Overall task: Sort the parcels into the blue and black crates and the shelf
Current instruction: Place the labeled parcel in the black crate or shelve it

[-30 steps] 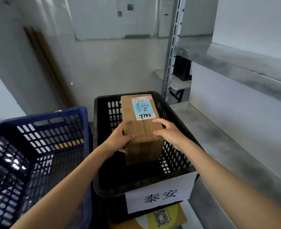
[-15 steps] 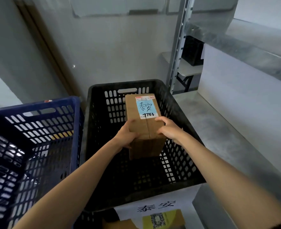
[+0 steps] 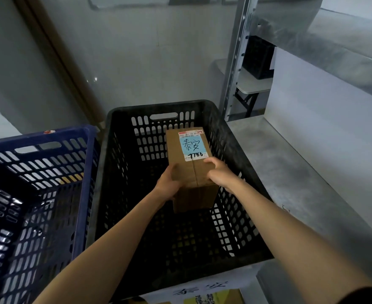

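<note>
A brown cardboard parcel [image 3: 190,165] with a blue handwritten label sits low inside the black crate [image 3: 235,137], toward its right side. My left hand [image 3: 169,183] grips the parcel's near left edge, and my right hand [image 3: 219,171] grips its near right edge. Whether the parcel touches the crate floor is hidden by the box itself. The blue crate [image 3: 38,137] stands to the left of the black one. The metal shelf [image 3: 290,172] runs along the right.
A white paper sign [image 3: 202,290] hangs on the black crate's near wall, with a yellow-labelled parcel [image 3: 211,299] just below it. A shelf upright [image 3: 235,58] rises behind the black crate. A small table [image 3: 246,84] with a dark box stands beyond it.
Both hands have carried the parcel downward and deeper into the black crate. The camera has tilted down, so the crate's inside fills more of the view.
</note>
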